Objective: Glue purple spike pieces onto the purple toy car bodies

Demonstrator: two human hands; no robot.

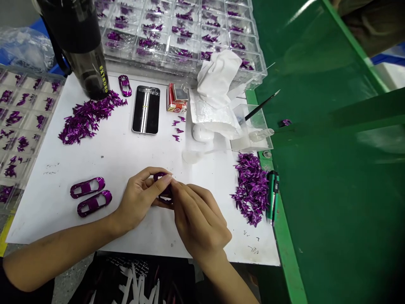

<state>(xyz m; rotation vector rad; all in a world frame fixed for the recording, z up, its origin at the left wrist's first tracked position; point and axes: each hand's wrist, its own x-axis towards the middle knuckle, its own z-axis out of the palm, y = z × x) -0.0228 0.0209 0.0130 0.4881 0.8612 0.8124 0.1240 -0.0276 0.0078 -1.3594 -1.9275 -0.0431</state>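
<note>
My left hand (136, 197) is closed around a purple toy car body (165, 195), held just above the white work sheet. The fingers of my right hand (201, 215) are pinched together against the near side of that car body; whatever sits between the fingertips is hidden. Two more purple car bodies, an upper one (87, 187) and a lower one (94, 203), lie side by side left of my left hand. Right of my right hand is a heap of small pointed purple parts (251, 188). Several loose purple pieces (177, 130) lie farther up the sheet.
A dark bottle (84, 50) stands beside another purple heap (88, 116) and a car body (125, 85). A black phone (146, 110), a red box (176, 99), crumpled tissue (215, 93) and a clear box (249, 141) line the back. Compartment trays (186, 59) rise behind; a green cutter (272, 196) lies right.
</note>
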